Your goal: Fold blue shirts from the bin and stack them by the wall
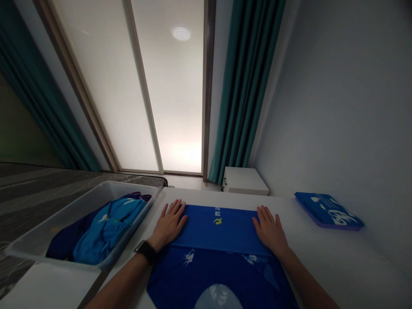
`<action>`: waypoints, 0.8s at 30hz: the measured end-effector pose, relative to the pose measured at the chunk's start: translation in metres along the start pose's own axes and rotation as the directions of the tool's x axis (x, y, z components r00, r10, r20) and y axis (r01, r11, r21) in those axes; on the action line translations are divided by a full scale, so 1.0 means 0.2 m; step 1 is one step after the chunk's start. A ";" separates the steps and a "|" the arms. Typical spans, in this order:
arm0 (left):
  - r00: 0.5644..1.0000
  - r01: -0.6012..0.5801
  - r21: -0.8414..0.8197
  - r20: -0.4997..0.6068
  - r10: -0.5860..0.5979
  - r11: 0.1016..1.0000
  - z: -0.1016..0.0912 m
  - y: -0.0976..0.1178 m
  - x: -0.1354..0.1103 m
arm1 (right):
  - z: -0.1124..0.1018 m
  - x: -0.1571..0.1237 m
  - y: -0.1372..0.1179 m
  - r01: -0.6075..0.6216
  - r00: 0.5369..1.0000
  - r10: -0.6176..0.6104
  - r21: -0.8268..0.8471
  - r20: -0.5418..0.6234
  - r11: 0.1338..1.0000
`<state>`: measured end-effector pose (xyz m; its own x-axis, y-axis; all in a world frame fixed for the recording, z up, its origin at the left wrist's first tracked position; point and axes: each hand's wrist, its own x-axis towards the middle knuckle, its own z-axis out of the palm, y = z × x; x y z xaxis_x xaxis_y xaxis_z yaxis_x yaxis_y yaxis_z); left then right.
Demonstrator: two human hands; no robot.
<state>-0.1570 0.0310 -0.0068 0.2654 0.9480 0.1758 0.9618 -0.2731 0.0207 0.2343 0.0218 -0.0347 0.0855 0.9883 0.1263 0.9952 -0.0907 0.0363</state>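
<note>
A dark blue garment [219, 253] with white print and a small yellow mark lies on the white table [334, 266] in front of me, its far part folded over into a flat band. My left hand [169, 224] lies flat on the band's left end, fingers stretched out, a dark watch on the wrist. On the band's right end rests my right hand [269, 230], also flat with fingers apart. Neither hand holds anything.
A clear plastic bin [38, 240] at the left holds several blue garments [106, 229]. A folded blue stack [328, 210] sits at the table's far right by the wall. Behind the table are a small white cabinet [245, 181], teal curtains and a frosted window.
</note>
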 end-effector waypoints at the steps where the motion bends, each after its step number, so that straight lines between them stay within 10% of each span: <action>1: 0.999 -0.043 -0.015 -0.014 0.043 0.999 0.00 0.01 -0.01 | -0.01 -0.01 -0.02 0.044 0.998 -0.044 0.006 -0.033 0.999; 14: 0.875 -0.422 -0.265 0.131 0.466 0.867 -0.12 0.16 -0.09 | -0.15 -0.19 -0.28 0.420 0.891 -0.450 0.270 0.059 0.867; 24: 0.900 -0.379 -0.250 0.122 0.418 0.891 -0.08 0.10 -0.08 | -0.11 -0.22 -0.22 0.452 0.871 -0.490 0.317 0.048 0.834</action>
<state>-0.1426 0.0067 0.0069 0.6488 0.7595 0.0470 0.7393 -0.6437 0.1974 0.1850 -0.0199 -0.0196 -0.4105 0.9107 0.0450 0.8836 0.4095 -0.2270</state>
